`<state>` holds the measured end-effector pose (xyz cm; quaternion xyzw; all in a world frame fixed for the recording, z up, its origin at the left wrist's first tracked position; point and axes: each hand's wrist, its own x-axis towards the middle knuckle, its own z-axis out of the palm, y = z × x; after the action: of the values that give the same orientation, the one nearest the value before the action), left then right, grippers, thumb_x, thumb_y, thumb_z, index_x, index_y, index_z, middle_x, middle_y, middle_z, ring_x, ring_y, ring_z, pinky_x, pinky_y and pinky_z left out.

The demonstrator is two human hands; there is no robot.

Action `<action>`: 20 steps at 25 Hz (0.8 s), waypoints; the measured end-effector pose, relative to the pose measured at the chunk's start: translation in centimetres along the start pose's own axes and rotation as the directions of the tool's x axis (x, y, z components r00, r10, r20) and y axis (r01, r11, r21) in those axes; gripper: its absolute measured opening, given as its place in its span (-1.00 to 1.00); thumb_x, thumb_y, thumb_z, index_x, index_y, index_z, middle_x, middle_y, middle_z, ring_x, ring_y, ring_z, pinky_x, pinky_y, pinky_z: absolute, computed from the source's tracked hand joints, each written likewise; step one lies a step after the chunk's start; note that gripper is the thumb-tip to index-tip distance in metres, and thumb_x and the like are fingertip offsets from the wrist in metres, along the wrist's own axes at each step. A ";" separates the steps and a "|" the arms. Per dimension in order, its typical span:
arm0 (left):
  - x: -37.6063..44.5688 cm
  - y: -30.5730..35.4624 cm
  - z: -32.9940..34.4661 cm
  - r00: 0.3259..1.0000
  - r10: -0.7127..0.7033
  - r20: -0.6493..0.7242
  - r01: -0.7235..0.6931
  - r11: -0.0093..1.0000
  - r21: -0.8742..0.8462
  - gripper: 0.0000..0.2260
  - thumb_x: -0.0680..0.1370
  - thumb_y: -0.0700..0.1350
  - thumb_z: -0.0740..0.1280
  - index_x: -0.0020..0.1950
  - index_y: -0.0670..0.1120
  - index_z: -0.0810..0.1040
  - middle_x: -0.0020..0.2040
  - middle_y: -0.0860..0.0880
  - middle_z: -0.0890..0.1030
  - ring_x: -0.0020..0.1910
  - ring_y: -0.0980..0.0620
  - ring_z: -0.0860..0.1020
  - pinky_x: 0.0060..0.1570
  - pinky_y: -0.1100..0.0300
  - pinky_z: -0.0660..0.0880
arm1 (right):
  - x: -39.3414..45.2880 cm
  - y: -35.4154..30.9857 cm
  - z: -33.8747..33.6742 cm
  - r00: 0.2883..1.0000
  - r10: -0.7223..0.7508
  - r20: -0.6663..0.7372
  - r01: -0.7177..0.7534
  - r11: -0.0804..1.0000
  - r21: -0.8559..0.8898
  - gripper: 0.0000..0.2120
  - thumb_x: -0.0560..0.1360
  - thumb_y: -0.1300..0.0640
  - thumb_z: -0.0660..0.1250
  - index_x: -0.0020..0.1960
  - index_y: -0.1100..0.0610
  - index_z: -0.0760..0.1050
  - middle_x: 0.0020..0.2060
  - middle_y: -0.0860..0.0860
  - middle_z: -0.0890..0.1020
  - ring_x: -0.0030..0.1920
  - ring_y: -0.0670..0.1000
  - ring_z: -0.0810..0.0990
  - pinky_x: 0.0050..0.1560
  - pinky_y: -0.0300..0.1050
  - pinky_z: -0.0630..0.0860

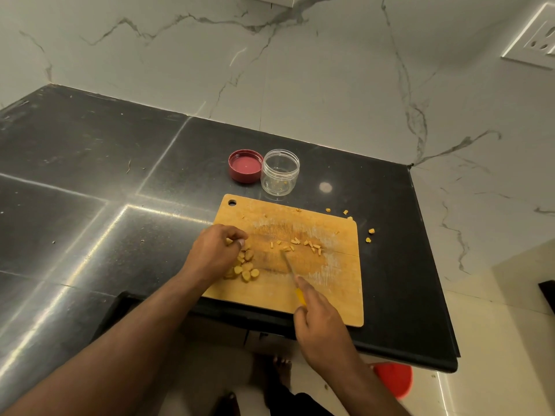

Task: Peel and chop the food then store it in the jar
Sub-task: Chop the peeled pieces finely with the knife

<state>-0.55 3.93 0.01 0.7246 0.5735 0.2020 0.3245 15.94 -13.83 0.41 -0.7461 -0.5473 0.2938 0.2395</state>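
While curled over the left edge of the board, left hand [214, 250] fingertips pinching one pale yellow round slice from the heap of sliced food [244, 265] directly beneath. Right hand [319, 321] fingers wrapped tight around the yellow handle of the thin-bladed knife [292, 276], index finger laid along the top, blade tip resting on the board near the scattered small yellow chopped sticks [300, 244]. Both groups of food lying on the worn rectangular wooden cutting board [336, 292] with a hanging hole at its far left corner; a few stray yellow bits [371, 231] off the board on its right. Just beyond the far board edge, small clear plastic jar [280, 172] upright and uncapped, holding a few yellow bits. Touching or just beside it on the left, dark red round screw lid [245, 170] lying inside-up. Underneath all, glossy black stone countertop [90, 190] with visible seams and light streaks. Behind, white grey-veined marble wall [300, 70], white socket plate [533, 43] at upper right. Below the counter edge, pale tiled floor [495, 340] and a round red object [395, 379].
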 end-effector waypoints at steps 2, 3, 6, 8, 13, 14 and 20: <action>-0.2 -0.5 0.0 1.000 0.012 0.010 -0.012 1.000 -0.011 -0.81 0.61 -0.09 0.35 0.20 0.03 0.65 0.15 0.06 0.61 0.03 0.12 0.51 -0.05 0.22 0.42 | -0.7 0.8 -0.5 0.995 0.065 -0.073 -0.062 0.997 0.037 -0.50 0.66 0.10 0.11 0.58 -0.07 0.13 0.42 -0.08 0.39 0.24 -0.07 0.48 0.19 -0.24 0.42; -0.2 -0.6 0.0 1.000 0.015 0.015 -0.015 1.000 -0.012 -0.80 0.61 -0.09 0.35 0.21 0.03 0.65 0.17 0.06 0.60 0.05 0.11 0.52 -0.03 0.21 0.43 | -1.0 0.8 -0.6 0.994 0.072 -0.081 -0.068 0.997 0.045 -0.50 0.66 0.10 0.11 0.58 -0.07 0.13 0.41 -0.08 0.39 0.24 -0.07 0.48 0.18 -0.25 0.42; -0.2 -0.6 0.2 0.999 0.020 0.026 -0.020 1.000 0.000 -0.79 0.62 -0.11 0.33 0.24 0.03 0.64 0.20 0.04 0.58 0.09 0.09 0.52 0.03 0.21 0.43 | -0.5 -0.3 -0.1 0.999 0.006 -0.035 -0.005 1.000 0.031 -0.50 0.66 0.09 0.11 0.58 -0.07 0.12 0.43 -0.13 0.36 0.30 -0.21 0.35 0.29 -0.34 0.33; -0.3 -0.6 0.1 1.000 0.018 0.022 -0.018 1.000 -0.005 -0.78 0.63 -0.14 0.31 0.25 0.02 0.63 0.21 0.03 0.58 0.11 0.08 0.52 0.04 0.21 0.44 | 0.8 -1.1 0.4 0.999 -0.049 -0.013 0.049 0.999 -0.004 -0.50 0.66 0.10 0.10 0.58 -0.05 0.13 0.44 -0.12 0.36 0.29 -0.24 0.32 0.31 -0.37 0.28; -0.6 -0.8 -0.1 1.000 -0.004 0.019 0.005 0.997 -0.071 -0.77 0.64 -0.16 0.29 0.24 0.05 0.62 0.22 0.04 0.56 0.14 0.11 0.50 0.08 0.19 0.47 | 1.9 -1.0 0.6 1.000 -0.008 -0.030 0.007 0.999 -0.045 -0.51 0.66 0.10 0.10 0.57 -0.03 0.14 0.38 -0.04 0.42 0.25 -0.12 0.44 0.23 -0.30 0.38; -0.7 -0.8 -0.2 1.000 -0.001 0.022 0.003 0.997 -0.077 -0.77 0.64 -0.17 0.29 0.24 0.05 0.61 0.22 0.05 0.56 0.13 0.11 0.50 0.08 0.19 0.48 | 1.7 -0.5 0.4 0.997 0.039 -0.068 -0.041 0.999 -0.030 -0.51 0.66 0.10 0.10 0.57 -0.03 0.13 0.35 -0.04 0.44 0.18 -0.12 0.48 0.16 -0.28 0.43; -0.4 -0.5 -0.4 1.000 -0.008 0.026 0.010 0.998 -0.069 -0.76 0.64 -0.14 0.30 0.27 0.04 0.60 0.18 0.05 0.56 0.05 0.11 0.50 -0.06 0.25 0.41 | 0.2 0.7 0.0 0.997 0.053 -0.050 -0.053 0.999 0.011 -0.49 0.65 0.10 0.11 0.58 -0.06 0.12 0.43 -0.09 0.37 0.27 -0.16 0.40 0.30 -0.20 0.42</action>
<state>-1.28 3.73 0.02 0.7130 0.5651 0.2108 0.3576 16.50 -13.88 -0.09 -0.7664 -0.5198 0.2839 0.2488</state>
